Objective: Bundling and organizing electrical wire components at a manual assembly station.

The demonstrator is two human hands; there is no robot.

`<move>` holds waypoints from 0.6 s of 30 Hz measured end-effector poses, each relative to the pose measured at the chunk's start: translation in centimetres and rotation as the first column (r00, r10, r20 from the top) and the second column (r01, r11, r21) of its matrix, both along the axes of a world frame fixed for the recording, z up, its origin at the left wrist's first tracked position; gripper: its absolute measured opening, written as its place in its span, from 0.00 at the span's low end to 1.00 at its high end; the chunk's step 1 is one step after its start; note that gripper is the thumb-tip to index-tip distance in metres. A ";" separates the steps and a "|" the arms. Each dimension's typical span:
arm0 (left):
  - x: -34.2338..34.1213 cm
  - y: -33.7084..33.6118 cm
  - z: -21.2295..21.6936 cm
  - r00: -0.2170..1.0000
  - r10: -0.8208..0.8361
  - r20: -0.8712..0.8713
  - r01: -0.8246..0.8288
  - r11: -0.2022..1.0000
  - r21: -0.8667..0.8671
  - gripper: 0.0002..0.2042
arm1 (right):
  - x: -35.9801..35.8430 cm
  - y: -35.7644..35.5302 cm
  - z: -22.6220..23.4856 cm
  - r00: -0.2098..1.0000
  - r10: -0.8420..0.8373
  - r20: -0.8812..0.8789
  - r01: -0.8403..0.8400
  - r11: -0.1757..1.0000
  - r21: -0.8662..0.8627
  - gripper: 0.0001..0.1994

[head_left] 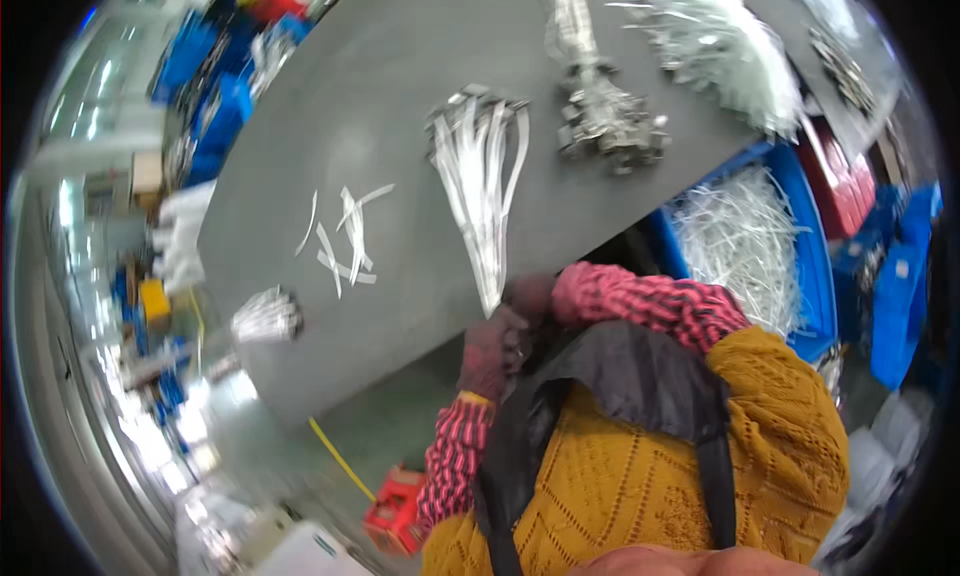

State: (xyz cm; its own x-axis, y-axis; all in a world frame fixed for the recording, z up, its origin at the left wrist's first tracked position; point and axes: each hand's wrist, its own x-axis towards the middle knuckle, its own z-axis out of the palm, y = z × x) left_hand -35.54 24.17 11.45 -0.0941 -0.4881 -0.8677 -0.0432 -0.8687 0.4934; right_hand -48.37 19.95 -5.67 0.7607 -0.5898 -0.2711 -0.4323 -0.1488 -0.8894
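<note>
A fanned bundle of flat white strips (480, 186) lies on the grey table, with metal pieces at its wide far end. Its narrow near end reaches the table edge at my hands. My left hand (492, 354), in a dark glove, is closed with curled fingers at that gathered tip. Close against it on the right is my right hand (532, 298), also in a dark glove. Its fingers are mostly hidden and blurred against the dark apron.
Loose white strips (352, 238) and a small bundle (268, 316) lie to the left on the table (400, 306). Farther right are a metal-ended bundle (610, 121) and a pile of translucent strips (735, 61). A blue bin (822, 276) of strips stands beside my right arm; a red crate (398, 511) sits below left.
</note>
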 end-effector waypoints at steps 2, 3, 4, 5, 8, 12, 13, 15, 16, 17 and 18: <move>0.5 1.2 -1.1 0.978 0.188 -0.094 -0.183 0.981 0.063 0.09 | -0.9 -0.3 3.6 0.953 -0.300 0.035 0.288 0.936 0.202 0.13; 1.1 1.9 -1.6 0.930 0.310 -0.196 -0.290 0.949 0.125 0.10 | -2.2 0.2 5.4 0.923 -0.332 0.194 0.326 0.943 0.063 0.12; 2.0 2.8 -2.2 0.916 0.348 -0.199 -0.327 0.936 0.130 0.10 | -2.8 0.1 7.4 0.937 -0.296 0.187 0.288 0.955 0.065 0.12; 3.0 3.5 -3.1 0.937 0.246 -0.246 -0.259 0.966 -0.022 0.10 | -3.3 -0.2 9.1 0.937 -0.329 0.114 0.287 0.916 0.279 0.12; 4.2 3.9 -3.5 0.942 0.141 -0.304 -0.208 0.958 -0.199 0.15 | -5.0 0.2 10.2 0.971 -0.236 0.042 0.207 0.916 0.342 0.12; 5.5 4.3 -3.8 0.924 0.151 -0.352 -0.251 0.933 -0.259 0.16 | -7.4 0.3 12.1 0.814 -0.571 0.102 0.388 0.667 0.636 0.16; 5.5 4.3 -3.6 0.916 0.163 -0.366 -0.274 0.922 -0.274 0.18 | -7.4 -0.3 13.2 0.820 -0.564 0.100 0.386 0.673 0.630 0.16; 5.4 4.0 -2.7 0.919 0.163 -0.358 -0.272 0.921 -0.280 0.20 | -7.1 -2.3 16.7 0.710 -0.692 0.128 0.236 0.406 0.883 0.19; 5.3 3.8 -2.4 0.926 0.154 -0.345 -0.259 0.923 -0.285 0.22 | -5.9 -3.2 17.9 0.708 -0.694 0.127 0.241 0.406 0.881 0.19; 5.1 4.0 -2.8 0.928 0.158 -0.338 -0.261 0.923 -0.284 0.22 | -3.5 -4.4 18.5 0.783 -0.598 0.169 0.285 0.587 0.758 0.20; 4.8 4.3 -2.3 0.925 0.220 -0.311 -0.311 0.907 -0.283 0.22 | -0.9 -5.6 19.5 0.851 -0.490 0.186 0.299 0.746 0.596 0.20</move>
